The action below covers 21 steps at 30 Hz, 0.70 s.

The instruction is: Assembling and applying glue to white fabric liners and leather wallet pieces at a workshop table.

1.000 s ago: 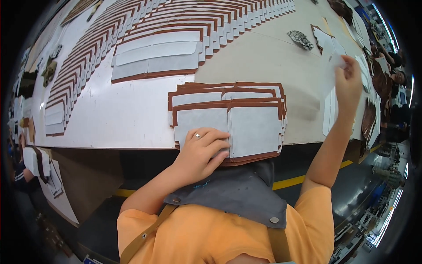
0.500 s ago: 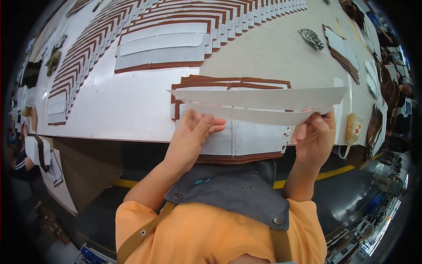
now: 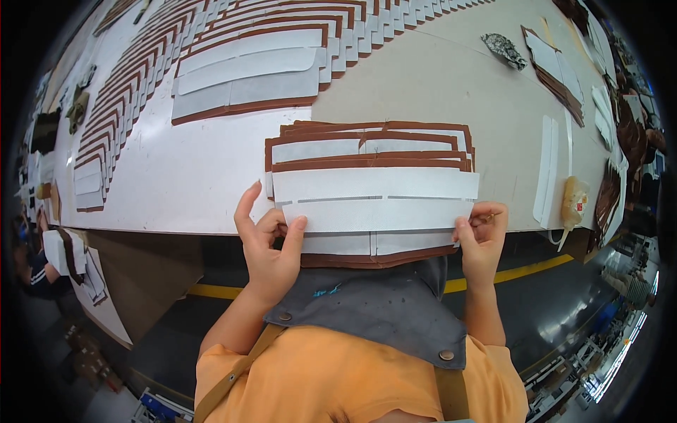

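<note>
A white strip (image 3: 381,213) with a row of thin slits along its middle lies flat over a pile of white panels with brown edges (image 3: 338,244). My left hand (image 3: 269,248) pinches the strip's lower left corner between thumb and curled fingers, its index finger raised. At the strip's lower right corner, my right hand (image 3: 482,240) grips with thumb and fingers. Brown edges of the pile show above and below the strip, and the pile's middle is hidden beneath it. The pile overhangs the table's front edge toward my apron.
Rows of overlapping brown-edged panels (image 3: 247,88) cover the far left of the table (image 3: 197,176). To the right lie another white strip (image 3: 545,169), a yellowish squeeze bottle (image 3: 575,201), a crumpled dark lump (image 3: 503,51) and a brown-edged stack (image 3: 556,70).
The strip, tilted and folded up above the pile before, now lies flatter and nearer to me. My left hand has moved left to its corner; my right hand has come down and slightly left.
</note>
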Available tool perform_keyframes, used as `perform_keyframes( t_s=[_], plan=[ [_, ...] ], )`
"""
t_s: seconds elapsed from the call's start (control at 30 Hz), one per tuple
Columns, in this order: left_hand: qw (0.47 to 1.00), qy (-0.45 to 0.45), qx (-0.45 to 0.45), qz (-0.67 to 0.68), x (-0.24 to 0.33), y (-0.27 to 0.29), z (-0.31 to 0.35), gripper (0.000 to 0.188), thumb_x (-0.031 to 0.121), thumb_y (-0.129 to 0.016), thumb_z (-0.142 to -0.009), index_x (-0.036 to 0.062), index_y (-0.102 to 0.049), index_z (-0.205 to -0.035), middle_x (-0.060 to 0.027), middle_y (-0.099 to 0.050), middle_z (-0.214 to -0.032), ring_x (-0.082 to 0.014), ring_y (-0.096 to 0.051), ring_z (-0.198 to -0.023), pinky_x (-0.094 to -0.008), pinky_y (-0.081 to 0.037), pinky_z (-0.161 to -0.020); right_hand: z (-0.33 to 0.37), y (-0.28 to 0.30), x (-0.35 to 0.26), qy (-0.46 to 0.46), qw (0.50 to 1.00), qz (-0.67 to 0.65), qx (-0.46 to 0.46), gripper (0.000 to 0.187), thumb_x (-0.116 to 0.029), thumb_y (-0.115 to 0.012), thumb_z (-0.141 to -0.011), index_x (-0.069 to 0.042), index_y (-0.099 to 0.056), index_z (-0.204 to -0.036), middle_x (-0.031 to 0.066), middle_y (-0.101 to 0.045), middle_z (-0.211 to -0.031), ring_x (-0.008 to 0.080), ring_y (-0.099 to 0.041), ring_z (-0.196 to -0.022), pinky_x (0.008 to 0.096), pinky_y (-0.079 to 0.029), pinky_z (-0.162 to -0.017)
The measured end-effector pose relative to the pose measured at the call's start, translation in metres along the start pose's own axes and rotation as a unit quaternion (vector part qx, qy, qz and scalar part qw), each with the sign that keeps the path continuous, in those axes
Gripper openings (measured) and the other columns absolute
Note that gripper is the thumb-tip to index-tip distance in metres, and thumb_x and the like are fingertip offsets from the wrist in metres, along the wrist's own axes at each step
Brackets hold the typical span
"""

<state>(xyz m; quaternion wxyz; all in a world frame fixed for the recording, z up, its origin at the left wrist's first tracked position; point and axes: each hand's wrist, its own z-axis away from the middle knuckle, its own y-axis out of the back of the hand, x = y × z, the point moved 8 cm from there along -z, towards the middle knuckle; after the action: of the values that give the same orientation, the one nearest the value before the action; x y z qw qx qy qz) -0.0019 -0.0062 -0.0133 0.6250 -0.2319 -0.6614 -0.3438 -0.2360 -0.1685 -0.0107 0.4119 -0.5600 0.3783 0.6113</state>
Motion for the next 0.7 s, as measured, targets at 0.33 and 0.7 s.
perform_keyframes(
  t_s=[0.33, 0.7],
  plan=[
    [0.956, -0.116, -0.063, -0.262, 0.027, -0.012, -0.007, 0.03, -0.001, -0.055, -0.078, 0.0035, -0.054, -0.108, -0.0088, -0.046, -0.064, -0.018, -0.042, -0.051, -0.0258, -0.038, -0.048, -0.003, -0.004, 0.003, 0.002, 0.98, 0.186, -0.066, 0.03, 0.007, -0.053, -0.074, -0.003, -0.058, -0.103, -0.0011, -0.041, -0.075, 0.0033, -0.036, -0.061, 0.0148, -0.031, -0.052],
    [0.95, -0.096, -0.09, -0.282, 0.024, -0.013, -0.009, 0.032, -0.001, -0.054, -0.078, 0.003, -0.053, -0.109, -0.0087, -0.045, -0.067, -0.018, -0.042, -0.053, -0.0261, -0.037, -0.049, -0.008, -0.014, -0.012, 0.071, 0.945, 0.309, -0.083, 0.032, 0.005, -0.055, -0.071, -0.004, -0.061, -0.101, 0.0018, -0.046, -0.069, 0.0068, -0.039, -0.054, 0.0184, -0.032, -0.048]
  ],
)
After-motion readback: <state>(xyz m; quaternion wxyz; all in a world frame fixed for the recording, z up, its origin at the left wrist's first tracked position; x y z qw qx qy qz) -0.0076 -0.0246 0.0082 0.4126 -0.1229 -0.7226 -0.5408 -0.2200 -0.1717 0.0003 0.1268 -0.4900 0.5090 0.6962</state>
